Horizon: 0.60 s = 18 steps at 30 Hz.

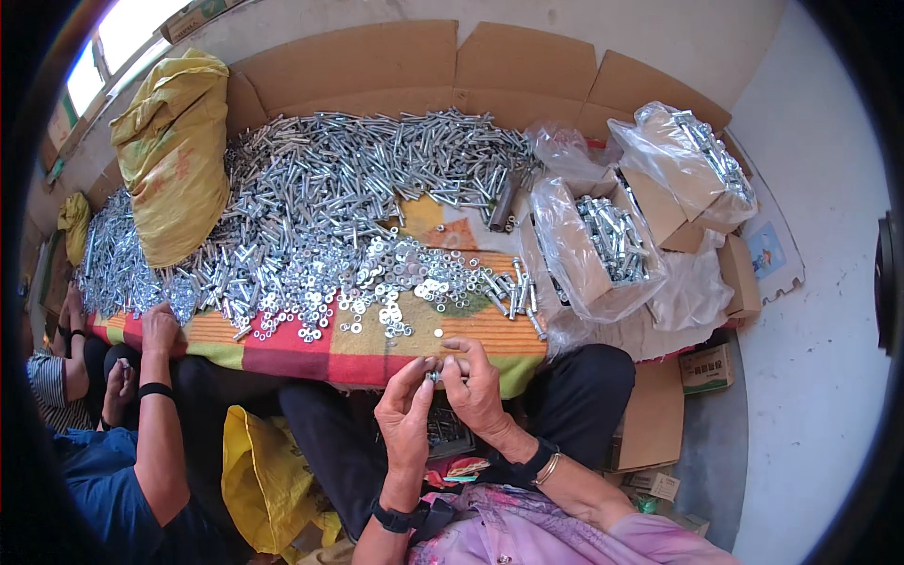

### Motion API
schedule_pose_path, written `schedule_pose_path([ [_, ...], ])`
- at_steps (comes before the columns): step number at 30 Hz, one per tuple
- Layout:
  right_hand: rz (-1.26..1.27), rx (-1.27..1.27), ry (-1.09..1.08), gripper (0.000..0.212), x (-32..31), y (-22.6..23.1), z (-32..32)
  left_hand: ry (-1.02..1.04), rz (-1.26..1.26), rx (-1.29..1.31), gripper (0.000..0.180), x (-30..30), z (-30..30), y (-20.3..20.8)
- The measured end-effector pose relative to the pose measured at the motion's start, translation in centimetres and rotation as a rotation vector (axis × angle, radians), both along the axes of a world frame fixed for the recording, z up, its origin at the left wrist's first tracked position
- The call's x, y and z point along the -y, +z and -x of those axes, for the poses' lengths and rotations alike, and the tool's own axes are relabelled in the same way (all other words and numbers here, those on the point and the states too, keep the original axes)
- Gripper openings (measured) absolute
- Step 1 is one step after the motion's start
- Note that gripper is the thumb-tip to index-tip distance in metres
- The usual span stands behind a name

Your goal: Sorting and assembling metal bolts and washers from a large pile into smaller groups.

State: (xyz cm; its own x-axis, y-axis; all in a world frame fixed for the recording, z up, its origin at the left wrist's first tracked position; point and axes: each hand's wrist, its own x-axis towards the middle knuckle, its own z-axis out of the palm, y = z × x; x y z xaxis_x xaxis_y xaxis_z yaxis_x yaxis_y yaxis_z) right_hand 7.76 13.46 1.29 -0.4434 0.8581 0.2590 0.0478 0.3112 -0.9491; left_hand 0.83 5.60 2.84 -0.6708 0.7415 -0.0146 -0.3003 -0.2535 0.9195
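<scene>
In front of my lap, my left hand [407, 407] and my right hand [477, 388] meet fingertip to fingertip. Both pinch a small silvery metal fastener [434, 376], mostly hidden by the fingers, so its exact kind is unclear. Just beyond lie loose washers and nuts [381, 268] on a checked cloth [287, 363]. A single washer [438, 332] sits near the cloth's front edge, close to my fingers. Behind these spreads a large heap of metal bolts [377, 155]. Several anchor bolts with sleeves [521, 292] lie to the right of the washers.
At right stand an open box of bolts [612, 235] lined with plastic and a second bagged box [692, 155]. A yellow sack [179, 155] rests on the heap; another yellow sack [268, 480] is beside my left leg. At left, a co-worker's hand [160, 330] touches the heap.
</scene>
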Motion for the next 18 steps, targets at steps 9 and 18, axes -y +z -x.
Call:
schedule_pose_path([
  [9, 0.916, -0.332, 0.136, 0.016, 0.8, -1.0, 0.0, 0.037, 0.063, -0.423, 0.032, 0.2, -0.7, -1.3],
  [18, 1.345, -0.344, 0.433, 0.019, 4.4, -6.9, -0.1, -0.046, 0.2, -0.71, 0.035, 1.6, -0.1, -2.1],
])
